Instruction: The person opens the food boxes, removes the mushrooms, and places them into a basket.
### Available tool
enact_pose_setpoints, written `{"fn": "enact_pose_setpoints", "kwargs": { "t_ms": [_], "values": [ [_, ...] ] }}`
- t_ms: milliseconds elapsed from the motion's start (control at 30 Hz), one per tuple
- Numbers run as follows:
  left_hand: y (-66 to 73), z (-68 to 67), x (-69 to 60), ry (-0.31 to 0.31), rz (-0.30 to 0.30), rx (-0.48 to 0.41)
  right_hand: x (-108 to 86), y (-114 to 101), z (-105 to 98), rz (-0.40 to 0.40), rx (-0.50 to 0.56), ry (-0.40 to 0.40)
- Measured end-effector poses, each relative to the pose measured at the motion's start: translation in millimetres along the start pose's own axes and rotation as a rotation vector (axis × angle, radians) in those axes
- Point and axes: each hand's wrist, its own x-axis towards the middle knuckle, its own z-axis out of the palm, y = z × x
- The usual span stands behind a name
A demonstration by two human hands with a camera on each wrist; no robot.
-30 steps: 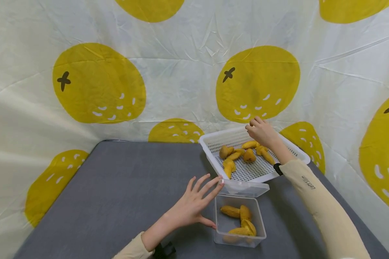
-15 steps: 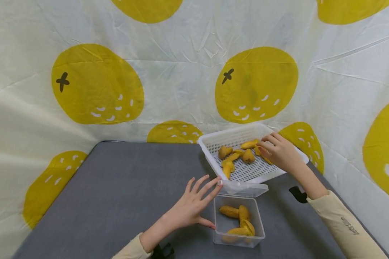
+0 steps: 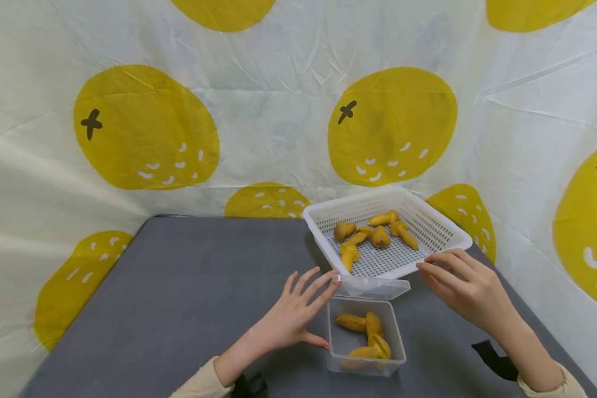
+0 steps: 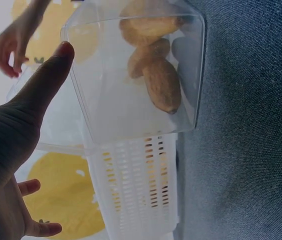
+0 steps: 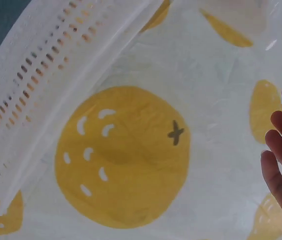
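My left hand [image 3: 291, 318] has its fingers spread, with fingertips at the raised lid [image 3: 373, 288] of a clear plastic box [image 3: 345, 344] and the thumb by the box's side wall. Several yellow-brown mushrooms [image 3: 375, 325] lie inside that box. In the left wrist view the thumb [image 4: 51, 72] overlaps the edge of the box. My right hand [image 3: 470, 287] hangs in the air to the right of the lid, by the near corner of a white basket. Its fingers are loosely bent and nothing shows in them; the right wrist view catches only some fingers [image 5: 280, 162].
The white perforated basket [image 3: 323, 229] stands behind the box and holds several more mushrooms [image 3: 380, 237]. A grey cloth [image 3: 204, 293] covers the table. White curtains [image 3: 273, 127] with yellow fruit prints hang close behind and to the right.
My right hand has come back from above the basket's far side, towards me and to the right. The left hand, box and mushrooms have stayed where they were.
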Motion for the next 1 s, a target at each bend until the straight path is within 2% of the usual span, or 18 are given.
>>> {"fn": "enact_pose_setpoints", "kwargs": {
  "t_ms": [167,333,467,600,700,833,1000],
  "values": [
    [-1.9,-1.8,-0.4,0.013,0.001,-0.013,-4.9,-24,-1,-0.034,0.044,-0.082],
    [-2.5,-1.5,-1.1,0.024,0.003,-0.030,-18.2,-41,14,-0.088,0.080,-0.233],
    [-2.6,-0.9,-1.5,0.020,0.001,-0.019,-24.1,-50,28,-0.182,0.076,-0.402],
    [-3.2,-0.4,-0.9,0.014,-0.004,-0.003,-24.5,-56,42,-0.309,0.050,-0.532],
    [-3.4,-0.3,-0.5,0.010,-0.003,0.006,-23.7,-58,51,-0.368,0.053,-0.585],
    [-3.2,-0.2,-0.7,0.017,-0.002,0.004,-23.1,-61,62,-0.405,0.056,-0.651],
    [-1.9,0.0,-0.2,0.012,0.001,-0.011,-25.4,-65,72,-0.453,0.049,-0.679]
  ]
}}
